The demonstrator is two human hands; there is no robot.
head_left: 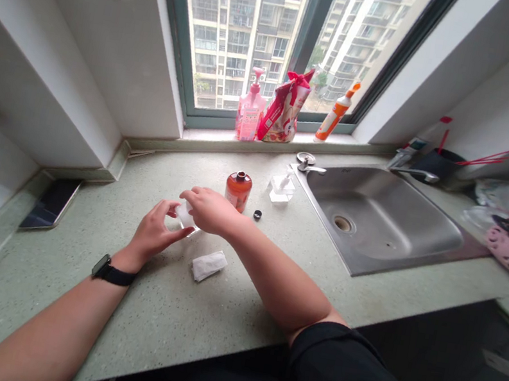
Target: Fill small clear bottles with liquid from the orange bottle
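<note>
Forearms: both reach from the near counter edge toward the middle of the green speckled counter (175, 314); a black watch (111, 272) sits on the left wrist.
Left hand: the left hand (152, 233) curls around a small white thing (185, 216), thumb and fingers closed on its near side.
Right hand: the right hand (210, 209) lies over the top of the same white thing, fingers bent down onto it; both hands have hold of it, though how tightly I cannot tell.
White thing: mostly hidden between the hands, so what it is stays unclear; it sits low, on or just above the counter, just in front of the amber bottle.
Amber bottle: the amber bottle (237, 190) stands upright just behind the right hand, with no cap on it that I can make out.
Small cap: a small dark cap (257, 215) lies loose on the counter just right of the bottle.
Clear bottle: a clear pump bottle (281, 187) stands near the sink (377, 214).
Folded wipe: a folded white wipe (208, 265) lies apart, nearer than the hands.
Progress: judging by the loose cap, the bottle looks already opened; the work on the white piece seems under way, and the bottle is not yet closed.
Elsewhere: a phone (51, 204) lies at the left; a pink dispenser (250, 110) stands on the sill.
</note>
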